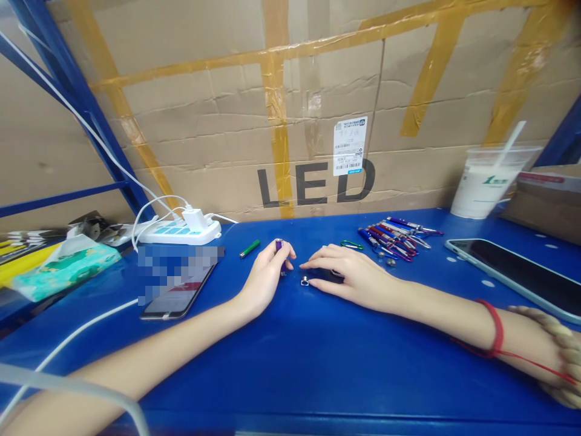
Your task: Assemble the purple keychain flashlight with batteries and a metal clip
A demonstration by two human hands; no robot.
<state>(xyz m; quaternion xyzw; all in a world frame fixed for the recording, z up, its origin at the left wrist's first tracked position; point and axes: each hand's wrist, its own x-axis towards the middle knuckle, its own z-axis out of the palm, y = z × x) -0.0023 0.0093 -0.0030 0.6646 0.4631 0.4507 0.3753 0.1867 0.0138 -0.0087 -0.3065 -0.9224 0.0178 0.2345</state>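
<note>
Head: purple torch point(278, 245), L hand point(263, 276) (pinched)

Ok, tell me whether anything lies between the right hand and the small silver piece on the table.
Nothing visible does. The small silver piece lies on the bare blue table, right by the index fingertip of the right hand. The left hand, pinching a purple tube, sits just left of it, off that path.

Glossy blue tabletop point(290, 363) across foreground. Behind it, creased brown cardboard wall point(204, 133), yellow-brown tape strips point(276, 103), black "LED" print, white barcode label point(349, 145). Slanted blue metal rack post point(77, 97) at left.
</note>
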